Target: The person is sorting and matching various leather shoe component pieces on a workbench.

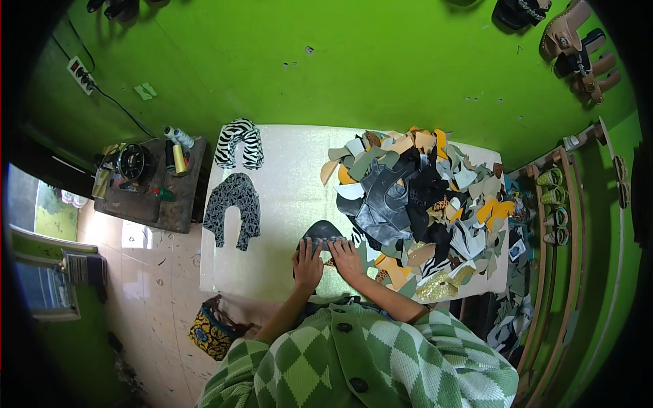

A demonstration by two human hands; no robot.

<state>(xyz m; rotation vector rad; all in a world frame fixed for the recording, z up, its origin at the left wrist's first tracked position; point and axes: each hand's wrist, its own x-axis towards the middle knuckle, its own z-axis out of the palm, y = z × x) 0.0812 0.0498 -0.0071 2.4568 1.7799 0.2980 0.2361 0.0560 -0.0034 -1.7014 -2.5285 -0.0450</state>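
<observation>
A black, round-topped piece of leather-like material [323, 230] lies at the near side of the white table. My left hand [309, 264] covers its left part, fingers closed on it. Over its right part rests my right hand [345, 260], with its fingers bent down on the edge. The lower part of the piece is mostly hidden by my hands. To the left lie a stack of black patterned horseshoe-shaped pieces [232, 204] and, farther back, a zebra-striped stack [239, 144] of the same shape.
A heap of cut scraps [422, 197] spreads over the table's right half. Left stands a small dark table [146, 204] with thread spools [179, 160]. A patterned bag [209, 333] sits on the floor. Sandals [556, 197] line a rack at right; more hang on the green wall.
</observation>
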